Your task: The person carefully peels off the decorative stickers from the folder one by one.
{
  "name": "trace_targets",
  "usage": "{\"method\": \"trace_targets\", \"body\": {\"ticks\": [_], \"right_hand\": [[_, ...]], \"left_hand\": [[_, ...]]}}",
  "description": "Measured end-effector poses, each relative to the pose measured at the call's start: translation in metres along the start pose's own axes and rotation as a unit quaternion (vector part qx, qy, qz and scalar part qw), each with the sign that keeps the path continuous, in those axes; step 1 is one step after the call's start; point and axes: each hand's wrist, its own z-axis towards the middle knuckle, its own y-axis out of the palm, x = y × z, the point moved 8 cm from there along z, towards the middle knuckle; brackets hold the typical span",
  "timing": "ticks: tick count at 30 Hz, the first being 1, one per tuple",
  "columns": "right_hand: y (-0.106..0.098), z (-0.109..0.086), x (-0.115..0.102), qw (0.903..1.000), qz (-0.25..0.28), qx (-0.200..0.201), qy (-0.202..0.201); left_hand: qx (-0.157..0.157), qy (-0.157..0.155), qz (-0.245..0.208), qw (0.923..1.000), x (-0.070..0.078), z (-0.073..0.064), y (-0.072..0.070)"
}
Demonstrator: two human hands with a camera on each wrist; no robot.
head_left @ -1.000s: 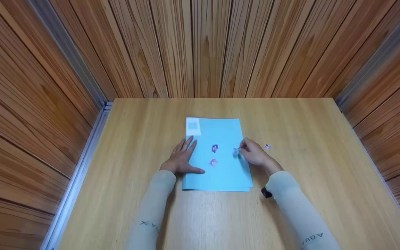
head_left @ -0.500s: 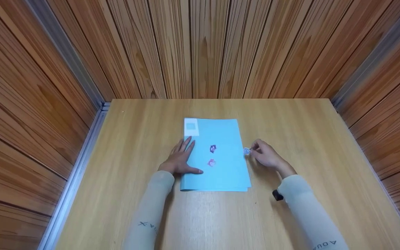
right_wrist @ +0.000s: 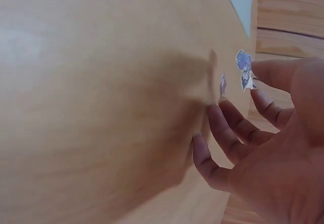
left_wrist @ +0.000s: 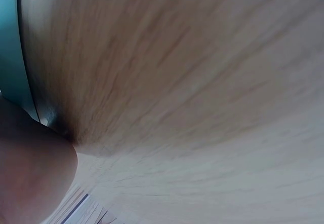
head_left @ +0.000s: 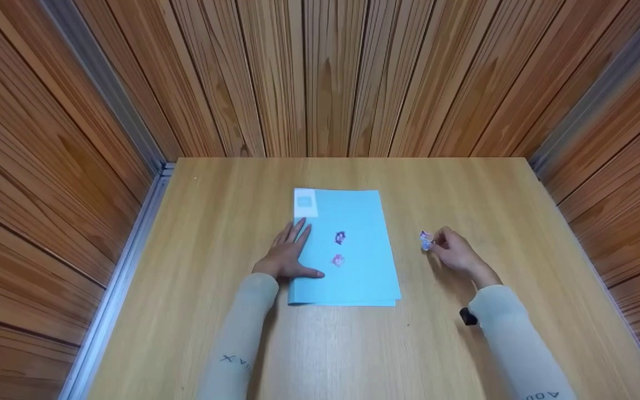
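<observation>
A light blue folder [head_left: 361,211] lies on the table, with a white label at its upper left corner. Two small stickers, a purple one [head_left: 340,238] and a pink one [head_left: 338,260], are on its cover. My left hand [head_left: 289,260] rests with spread fingers on the folder's left edge. Right of the folder, my right hand [head_left: 456,250] pinches a small blue-and-white cutout sticker [right_wrist: 244,67] between thumb and index finger, just above the table. A loose purple sticker [right_wrist: 223,84] lies on the table close to it, partly overlapped in the head view.
The wooden table [head_left: 231,222] stretches around the folder on every side. Wood-panelled walls [head_left: 331,78] stand behind it and to both sides. A metal frame rail [head_left: 117,278] runs along the left edge. A small black object [head_left: 468,316] is at the right sleeve's cuff.
My right hand has moved right, off the folder, carrying the blue-and-white sticker to beside the loose purple one. The left hand has stayed on the folder.
</observation>
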Motion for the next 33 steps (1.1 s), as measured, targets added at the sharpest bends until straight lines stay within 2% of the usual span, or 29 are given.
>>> {"method": "trace_targets", "body": {"ticks": [7, 16, 23, 30, 33], "right_hand": [[-0.009, -0.003, 0.014, 0.9997, -0.021, 0.0, 0.013], [-0.016, -0.003, 0.026, 0.998, -0.053, -0.008, 0.034], [-0.013, 0.001, 0.028, 0.9962, -0.068, -0.008, 0.054], [-0.008, 0.004, 0.028, 0.9942, -0.082, -0.004, 0.069], [-0.006, 0.005, 0.028, 0.993, -0.086, -0.004, 0.082]], "left_hand": [[-0.004, -0.012, -0.017, 0.9998, 0.0, -0.002, 0.0], [0.003, -0.007, -0.016, 0.9998, 0.001, -0.003, -0.002], [0.001, -0.015, -0.019, 0.9997, -0.001, -0.001, 0.0], [0.006, 0.004, -0.006, 1.0, 0.001, 0.0, -0.001], [0.003, -0.001, -0.008, 1.0, -0.001, 0.0, -0.001]]}}
